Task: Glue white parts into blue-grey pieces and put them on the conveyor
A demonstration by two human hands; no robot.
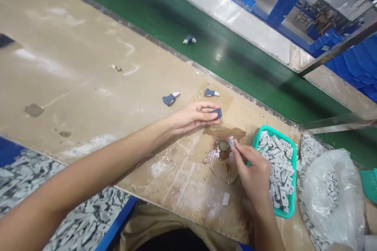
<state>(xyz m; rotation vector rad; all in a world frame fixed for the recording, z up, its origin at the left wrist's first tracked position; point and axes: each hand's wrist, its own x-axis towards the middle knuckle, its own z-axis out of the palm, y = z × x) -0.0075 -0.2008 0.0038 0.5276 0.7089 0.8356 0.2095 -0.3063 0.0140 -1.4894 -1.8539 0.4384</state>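
Note:
My left hand [196, 119] pinches a dark blue plastic piece [217, 113] between thumb and fingers above the bench. Lower and to the right, my right hand [253, 166] holds a small light grey plastic piece [231, 141] by its fingertips. Between and just below the hands, a small round cap of liquid [223, 145] stands on a wet, torn patch of cardboard [216, 164]. Two blue pieces with pale tips lie beyond my left hand: one dark blue part [170, 99] to its left, another dark blue part [210, 93] behind it.
A teal basket [293, 188] full of grey pieces stands right of my right hand, beside a clear plastic bag [332, 188]. A green conveyor belt [165, 23] runs behind the bench, carrying a blue-and-white part [189, 39]. A blue-edged bin [118, 219] of grey pieces sits at lower left.

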